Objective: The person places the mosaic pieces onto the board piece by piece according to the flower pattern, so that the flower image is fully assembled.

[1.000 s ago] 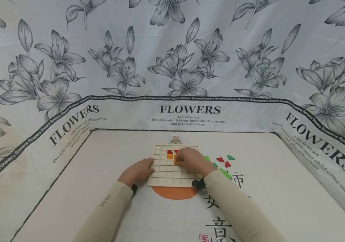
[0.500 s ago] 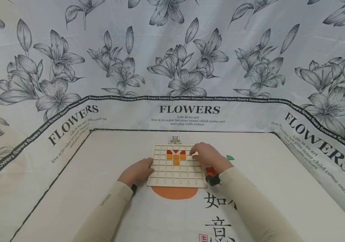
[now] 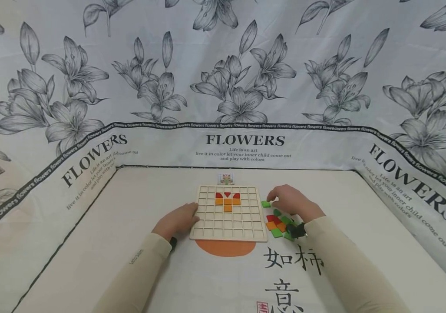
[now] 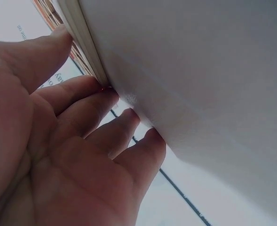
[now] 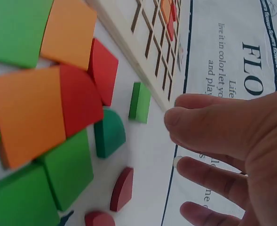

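A wooden grid board [image 3: 228, 226] lies on the table, with several red and orange tiles [image 3: 228, 202] set in its upper middle cells. My left hand [image 3: 176, 221] touches its left edge, the fingertips lying along the side in the left wrist view. Beyond the board's right edge, my right hand [image 3: 295, 201] hovers near a green tile [image 5: 139, 102], fingers loosely bent. Thumb and index finger are close together in the right wrist view, no piece visible between them. Loose orange [image 5: 30, 110], green [image 5: 65, 172] and red tiles [image 5: 103, 70] lie below this hand.
A small picture card [image 3: 226, 178] with a coloured pattern lies behind the board. The white tablecloth [image 3: 223, 278] bears an orange disc and black characters. A flower-printed curtain [image 3: 160, 91] surrounds the table at the back and sides.
My right hand has moved right, from over the board's middle to the loose tiles beside it. An orange-and-red column on the board's right of centre has come into view. The left hand stays put.
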Available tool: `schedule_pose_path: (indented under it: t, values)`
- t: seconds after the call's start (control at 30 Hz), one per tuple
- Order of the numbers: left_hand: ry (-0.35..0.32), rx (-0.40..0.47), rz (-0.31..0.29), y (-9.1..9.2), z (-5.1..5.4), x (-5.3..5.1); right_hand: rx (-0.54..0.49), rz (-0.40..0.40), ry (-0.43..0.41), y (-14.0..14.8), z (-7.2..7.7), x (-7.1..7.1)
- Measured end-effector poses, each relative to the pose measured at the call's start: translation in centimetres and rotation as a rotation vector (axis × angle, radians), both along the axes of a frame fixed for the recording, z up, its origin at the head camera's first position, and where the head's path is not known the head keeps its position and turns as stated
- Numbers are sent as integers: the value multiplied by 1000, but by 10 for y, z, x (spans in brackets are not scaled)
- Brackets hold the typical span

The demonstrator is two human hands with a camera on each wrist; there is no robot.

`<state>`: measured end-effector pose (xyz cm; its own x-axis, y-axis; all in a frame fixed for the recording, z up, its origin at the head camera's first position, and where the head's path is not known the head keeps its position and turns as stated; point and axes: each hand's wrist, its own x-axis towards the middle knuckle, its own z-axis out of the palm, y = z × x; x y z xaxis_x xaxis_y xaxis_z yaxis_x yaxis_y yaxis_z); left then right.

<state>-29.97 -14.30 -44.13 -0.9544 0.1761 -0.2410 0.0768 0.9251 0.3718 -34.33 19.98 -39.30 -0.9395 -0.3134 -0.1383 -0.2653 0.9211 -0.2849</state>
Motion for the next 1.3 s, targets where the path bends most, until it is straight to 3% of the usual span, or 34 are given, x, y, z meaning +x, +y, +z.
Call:
schedule_pose_path:
  t: [0.4, 0.8, 1.07, 1.3]
  values:
    - [6, -10, -17, 0, -2, -3, 52, 33, -86, 12, -8, -3]
    - [0, 2, -6, -1, -4, -4, 98, 99, -52, 13, -12, -2]
    - [-1, 2, -4, -2, -5, -3, 103, 74, -48, 15, -15, -4]
    - [6, -13, -3, 0, -5, -6, 92, 73, 8, 18, -16, -5]
